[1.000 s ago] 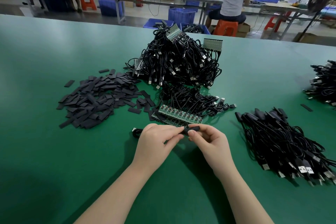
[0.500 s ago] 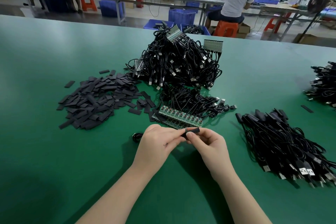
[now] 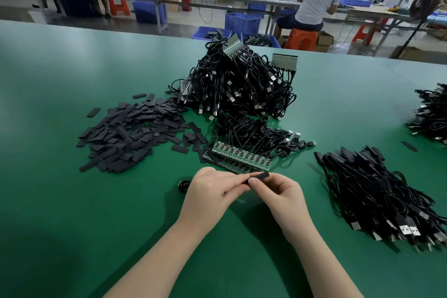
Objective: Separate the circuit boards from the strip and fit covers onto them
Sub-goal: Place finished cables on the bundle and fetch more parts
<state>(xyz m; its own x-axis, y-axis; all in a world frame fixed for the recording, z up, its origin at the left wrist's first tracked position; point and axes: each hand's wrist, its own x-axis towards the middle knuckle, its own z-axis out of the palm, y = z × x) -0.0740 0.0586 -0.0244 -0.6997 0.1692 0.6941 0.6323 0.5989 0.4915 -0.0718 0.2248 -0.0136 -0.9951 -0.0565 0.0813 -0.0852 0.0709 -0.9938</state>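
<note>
Green matting carries flat black sleeve covers, heaped left within reach. My left hand pinches the board end while my right hand pinches one black tubular cover, sliding it on just before the green circuit-board strip; covered cables collect right.

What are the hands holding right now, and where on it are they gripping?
Both hands pinch one black cover. The right hand grips near its middle, the left hand its left end; the right end sticks out free.
</note>
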